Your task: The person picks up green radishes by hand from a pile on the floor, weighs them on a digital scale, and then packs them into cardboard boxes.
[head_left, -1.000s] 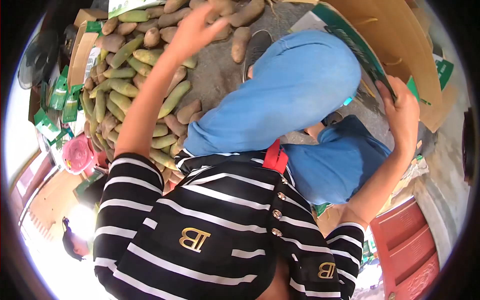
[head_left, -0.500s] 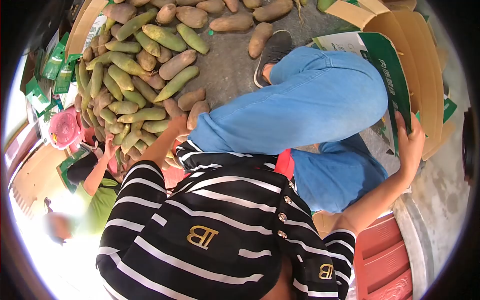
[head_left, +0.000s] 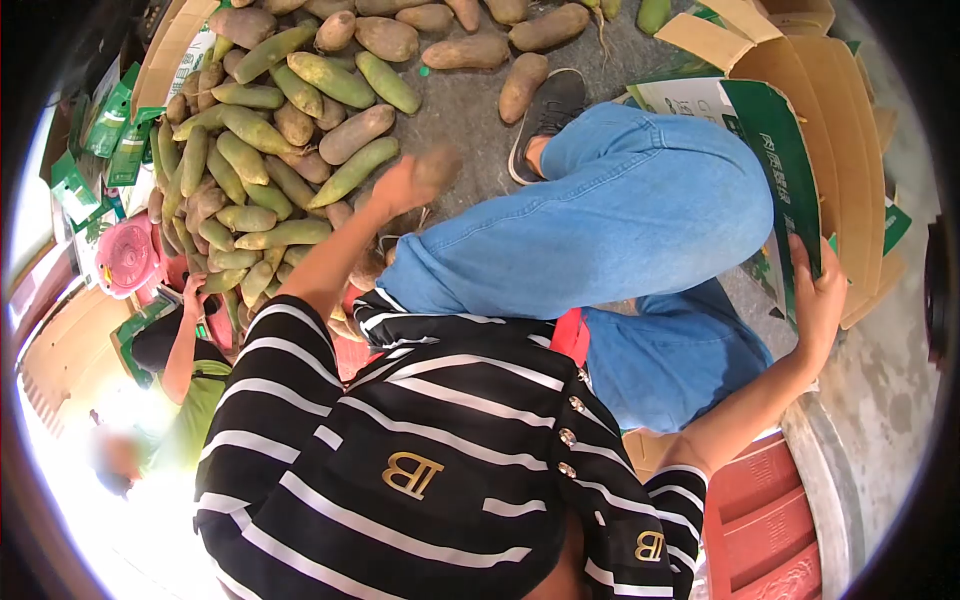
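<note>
One tuber [head_left: 437,165] lifted off pile [head_left: 260,150], left hand [head_left: 395,190]; right hand [head_left: 820,295] holds box [head_left: 785,160].

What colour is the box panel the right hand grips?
Dark green with white lettering, on the box at the right hand; head view.

The heap of roots [head_left: 260,150] lies on the ground [head_left: 460,110] front left; the left hand [head_left: 395,188] holds one root [head_left: 437,165] above the ground between heap and knee [head_left: 640,200]. The carton [head_left: 790,160] stands right of the knee, the right hand [head_left: 822,300] on its near edge.
</note>
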Motion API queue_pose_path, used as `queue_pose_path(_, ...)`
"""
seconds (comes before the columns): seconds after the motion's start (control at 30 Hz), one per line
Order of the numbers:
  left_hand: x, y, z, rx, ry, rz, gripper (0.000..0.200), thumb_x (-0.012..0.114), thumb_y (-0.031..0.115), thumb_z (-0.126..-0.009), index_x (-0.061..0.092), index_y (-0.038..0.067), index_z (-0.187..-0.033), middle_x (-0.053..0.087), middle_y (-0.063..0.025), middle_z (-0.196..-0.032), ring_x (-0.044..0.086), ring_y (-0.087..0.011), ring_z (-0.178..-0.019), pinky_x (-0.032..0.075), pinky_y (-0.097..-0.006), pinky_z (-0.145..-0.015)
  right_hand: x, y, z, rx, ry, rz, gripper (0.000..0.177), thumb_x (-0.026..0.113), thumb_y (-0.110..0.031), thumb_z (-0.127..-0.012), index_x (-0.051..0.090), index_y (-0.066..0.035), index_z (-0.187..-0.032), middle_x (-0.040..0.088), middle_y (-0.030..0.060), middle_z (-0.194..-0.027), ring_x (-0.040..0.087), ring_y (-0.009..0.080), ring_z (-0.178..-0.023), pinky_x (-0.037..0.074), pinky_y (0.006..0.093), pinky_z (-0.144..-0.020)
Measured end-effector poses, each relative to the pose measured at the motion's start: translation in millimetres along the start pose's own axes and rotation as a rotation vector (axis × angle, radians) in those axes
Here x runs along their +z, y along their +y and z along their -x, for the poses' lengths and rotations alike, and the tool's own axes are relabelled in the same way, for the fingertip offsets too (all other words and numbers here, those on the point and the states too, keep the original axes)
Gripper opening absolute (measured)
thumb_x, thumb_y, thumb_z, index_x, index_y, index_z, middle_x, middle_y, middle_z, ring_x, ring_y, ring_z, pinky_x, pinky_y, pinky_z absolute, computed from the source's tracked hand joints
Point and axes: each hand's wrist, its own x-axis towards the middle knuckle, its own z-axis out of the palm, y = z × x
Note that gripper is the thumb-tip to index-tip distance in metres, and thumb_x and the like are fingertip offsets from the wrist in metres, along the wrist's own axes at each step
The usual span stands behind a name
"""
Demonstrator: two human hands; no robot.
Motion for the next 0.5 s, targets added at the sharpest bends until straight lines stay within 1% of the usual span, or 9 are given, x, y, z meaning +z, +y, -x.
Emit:
queue_pose_path(0.03,-17,22,-15,0.003,0.008,0.010,0.070,0.076,0.042,-0.069,0.044,0.000,-0.114,0.063,-0.0280,-0.102,0.061,-0.0418,-0.097,0.049,-0.0450,-0.082,0,2,0,-0.009,-0.003,0.010,0.017,0.061,-0.015,-0.090,0.059,0.001,-0.092,0.053,0.0170,-0.073,0.044,0.0247,-0.063,0.044,0.0316,-0.064)
queue_pose_path(0.1,-37,36,-42,0.173,0.107,0.102,0.071,0.077,0.046,-0.069,0.046,0.000,-0.113,0.059,-0.0289,-0.111,0.058,-0.0405,-0.105,0.048,-0.0436,-0.087,-1,2,1,0.013,-0.013,0.010,0.016,0.061,-0.015,-0.090,0.059,0.001,-0.092,0.053,0.0170,-0.074,0.044,0.0249,-0.063,0.044,0.0316,-0.064)
queue_pose_path(0.2,-56,39,-44,0.195,0.337,0.119,0.074,0.077,0.047,-0.069,0.046,-0.003,-0.115,0.055,-0.0295,-0.116,0.054,-0.0411,-0.109,0.046,-0.0436,-0.090,0,0,1,0.003,-0.008,-0.008,0.016,0.061,-0.015,-0.090,0.060,0.001,-0.093,0.054,0.0169,-0.074,0.045,0.0252,-0.063,0.044,0.0316,-0.064)
queue_pose_path(0.23,-55,24,-43,0.149,0.254,0.071,0.078,0.077,0.045,-0.069,0.044,-0.005,-0.120,0.054,-0.0288,-0.117,0.054,-0.0413,-0.109,0.045,-0.0444,-0.092,0,-1,1,-0.009,-0.003,-0.015,0.016,0.061,-0.014,-0.090,0.060,0.001,-0.093,0.054,0.0169,-0.074,0.046,0.0253,-0.063,0.044,0.0316,-0.064)
queue_pose_path(0.3,-40,-11,-32,0.060,0.029,-0.166,0.076,0.076,0.041,-0.070,0.044,-0.005,-0.121,0.055,-0.0277,-0.116,0.054,-0.0403,-0.110,0.045,-0.0448,-0.092,0,-1,1,0.015,-0.012,0.008,0.016,0.061,-0.015,-0.090,0.060,0.001,-0.093,0.054,0.0167,-0.074,0.046,0.0254,-0.063,0.044,0.0315,-0.064)
queue_pose_path(0.37,11,-69,-24,-0.121,-0.103,-0.322,0.068,0.077,0.035,-0.070,0.047,0.000,-0.120,0.056,-0.0241,-0.116,0.055,-0.0384,-0.110,0.046,-0.0453,-0.091,-1,-1,1,0.036,-0.016,0.017,0.016,0.062,-0.015,-0.090,0.060,0.001,-0.093,0.054,0.0164,-0.073,0.046,0.0250,-0.063,0.044,0.0315,-0.064)
queue_pose_path(0.43,29,-91,9,-0.122,-0.117,-0.476,0.067,0.078,0.037,-0.067,0.050,0.005,-0.119,0.057,-0.0219,-0.114,0.057,-0.0384,-0.108,0.049,-0.0453,-0.089,0,-2,0,0.053,-0.011,0.008,0.017,0.062,-0.016,-0.090,0.060,0.001,-0.093,0.053,0.0160,-0.073,0.047,0.0240,-0.063,0.044,0.0314,-0.064)
queue_pose_path(0.5,34,-85,13,-0.183,-0.101,-0.484,0.069,0.079,0.040,-0.065,0.052,0.007,-0.119,0.057,-0.0201,-0.115,0.057,-0.0383,-0.107,0.049,-0.0450,-0.088,0,1,-1,0.071,-0.013,0.011,0.018,0.062,-0.017,-0.090,0.060,0.001,-0.092,0.052,0.0154,-0.071,0.047,0.0221,-0.063,0.043,0.0312,-0.063)
